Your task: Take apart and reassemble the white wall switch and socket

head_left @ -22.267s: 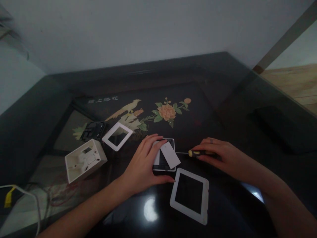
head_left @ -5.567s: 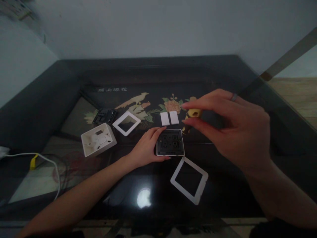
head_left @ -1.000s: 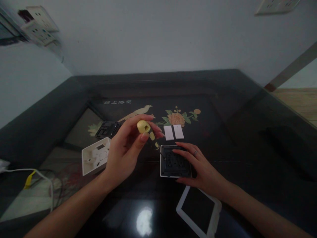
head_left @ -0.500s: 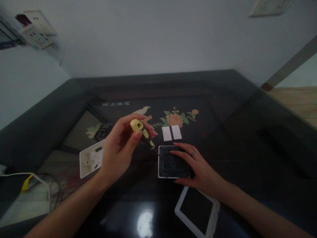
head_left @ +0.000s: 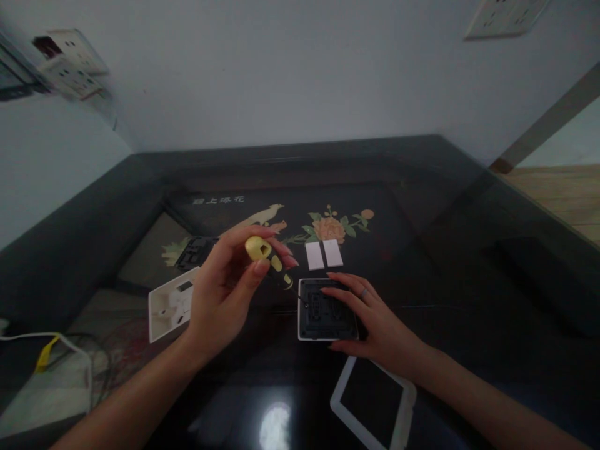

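A yellow and black screwdriver (head_left: 258,249) is gripped in my left hand (head_left: 225,290), its shaft slanting down to the right. The tip meets the left part of a square black panel with a white rim (head_left: 312,325). Across the right side of that panel lies my right hand (head_left: 375,312), thumb at its lower edge and fingers over its top, with a ring on one finger. Two white rectangular plates (head_left: 333,253) lie side by side just beyond the panel. Nearer to me is a white square frame (head_left: 356,422), partly under my right forearm.
An open white box (head_left: 164,312) and a black part (head_left: 194,253) lie left, partly behind my left hand. A white cable (head_left: 77,350) with a yellow tag (head_left: 45,355) is at far left. Wall sockets (head_left: 506,17) are above the glossy dark table (head_left: 459,262).
The whole view has shifted slightly, with most things a little lower. My left hand and the screwdriver handle have lowered a bit; my right hand keeps its place on the panel.
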A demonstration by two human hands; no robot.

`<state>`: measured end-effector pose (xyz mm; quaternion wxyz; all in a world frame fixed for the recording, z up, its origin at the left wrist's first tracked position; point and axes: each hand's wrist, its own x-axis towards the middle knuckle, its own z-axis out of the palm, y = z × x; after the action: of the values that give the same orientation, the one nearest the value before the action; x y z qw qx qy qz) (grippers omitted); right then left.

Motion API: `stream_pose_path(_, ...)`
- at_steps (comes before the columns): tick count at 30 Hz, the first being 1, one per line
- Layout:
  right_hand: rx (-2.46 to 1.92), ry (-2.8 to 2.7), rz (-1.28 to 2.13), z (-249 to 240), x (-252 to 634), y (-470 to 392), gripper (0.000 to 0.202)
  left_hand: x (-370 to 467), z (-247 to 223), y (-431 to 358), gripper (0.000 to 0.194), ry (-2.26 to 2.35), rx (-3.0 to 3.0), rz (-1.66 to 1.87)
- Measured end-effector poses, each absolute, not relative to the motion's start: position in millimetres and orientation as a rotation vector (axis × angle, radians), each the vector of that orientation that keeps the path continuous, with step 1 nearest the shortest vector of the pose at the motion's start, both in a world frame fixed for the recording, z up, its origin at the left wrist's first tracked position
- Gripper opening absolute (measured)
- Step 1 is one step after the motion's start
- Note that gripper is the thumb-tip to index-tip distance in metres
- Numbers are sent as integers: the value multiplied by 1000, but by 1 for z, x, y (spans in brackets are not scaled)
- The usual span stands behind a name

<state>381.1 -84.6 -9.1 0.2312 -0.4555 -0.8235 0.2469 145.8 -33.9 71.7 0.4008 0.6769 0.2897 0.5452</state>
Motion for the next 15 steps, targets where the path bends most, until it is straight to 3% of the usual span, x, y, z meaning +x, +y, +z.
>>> stream_pose_path(15,-1204,-2261,643,-14,382,-83,69,147,72,-35,20,690,1738,1398)
